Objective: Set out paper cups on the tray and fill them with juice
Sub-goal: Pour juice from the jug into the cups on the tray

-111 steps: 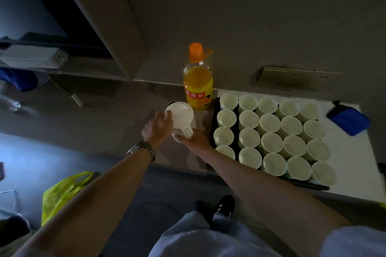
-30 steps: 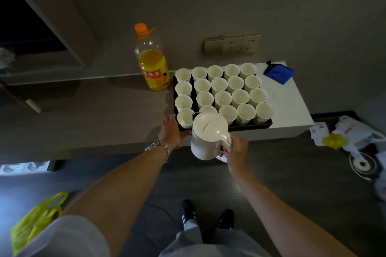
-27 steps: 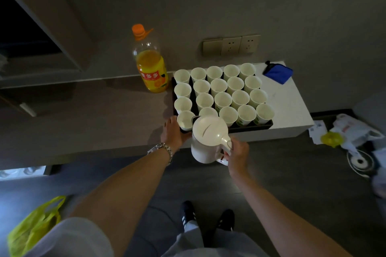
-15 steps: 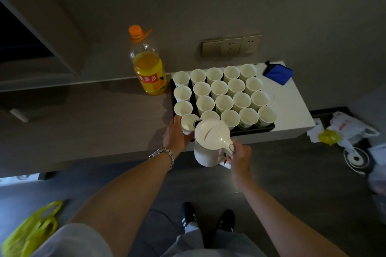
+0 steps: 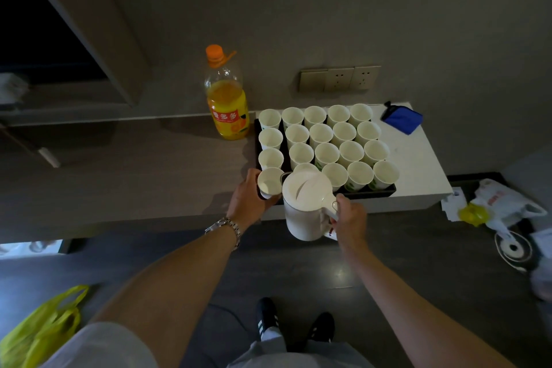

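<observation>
Gripping corner cup [image 5: 269, 183] – left hand [image 5: 246, 199] fingers | right hand [image 5: 350, 218] fingers grasping jug [image 5: 306, 206] handle

I see a blue cloth [image 5: 402, 118] lying on the white end of the table [image 5: 418, 164], near the wall. Wall sockets [image 5: 339, 78] sit just above the table. Down on the dark floor [image 5: 418, 278] I see a yellow-green bag [image 5: 38, 329] at the left. At the right lie a white plastic bag [image 5: 504, 203] and a small yellow thing [image 5: 472, 213] beside it.
</observation>
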The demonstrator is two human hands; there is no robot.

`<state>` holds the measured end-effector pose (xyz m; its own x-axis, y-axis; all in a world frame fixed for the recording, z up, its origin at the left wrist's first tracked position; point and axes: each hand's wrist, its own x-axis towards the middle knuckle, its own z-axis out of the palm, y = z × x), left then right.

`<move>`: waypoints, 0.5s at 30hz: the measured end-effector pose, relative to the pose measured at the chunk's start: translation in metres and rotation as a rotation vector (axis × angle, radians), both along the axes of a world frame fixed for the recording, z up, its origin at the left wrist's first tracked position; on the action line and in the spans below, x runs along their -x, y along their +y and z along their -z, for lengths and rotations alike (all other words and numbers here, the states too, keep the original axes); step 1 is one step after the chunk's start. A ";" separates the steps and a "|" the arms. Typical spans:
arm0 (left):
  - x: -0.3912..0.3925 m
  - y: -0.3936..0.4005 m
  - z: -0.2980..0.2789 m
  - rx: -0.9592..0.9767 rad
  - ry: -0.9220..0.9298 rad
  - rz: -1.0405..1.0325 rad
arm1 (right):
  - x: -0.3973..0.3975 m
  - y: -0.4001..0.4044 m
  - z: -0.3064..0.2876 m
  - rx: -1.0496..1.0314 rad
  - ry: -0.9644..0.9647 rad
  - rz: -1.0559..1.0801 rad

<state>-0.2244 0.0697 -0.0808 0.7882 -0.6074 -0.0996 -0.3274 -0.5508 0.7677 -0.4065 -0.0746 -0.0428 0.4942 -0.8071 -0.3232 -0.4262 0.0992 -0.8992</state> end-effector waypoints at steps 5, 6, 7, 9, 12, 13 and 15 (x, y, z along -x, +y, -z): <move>0.005 0.002 -0.006 0.070 0.008 0.017 | -0.003 -0.005 -0.016 0.019 0.016 0.017; 0.006 0.003 -0.006 0.092 0.012 0.011 | -0.004 -0.006 -0.019 0.018 0.038 0.013; 0.008 0.004 -0.006 0.106 0.014 0.005 | -0.006 -0.006 -0.023 0.042 0.060 0.007; 0.009 0.004 -0.007 0.118 0.008 -0.001 | -0.007 -0.008 -0.028 0.134 0.089 -0.027; 0.008 0.004 -0.008 0.116 -0.009 -0.006 | -0.008 -0.011 -0.031 0.169 0.124 -0.040; 0.008 0.004 -0.009 0.115 -0.005 -0.008 | -0.009 -0.013 -0.031 0.179 0.138 -0.050; 0.007 0.003 -0.010 0.117 0.012 -0.013 | -0.010 -0.018 -0.028 0.154 0.126 -0.073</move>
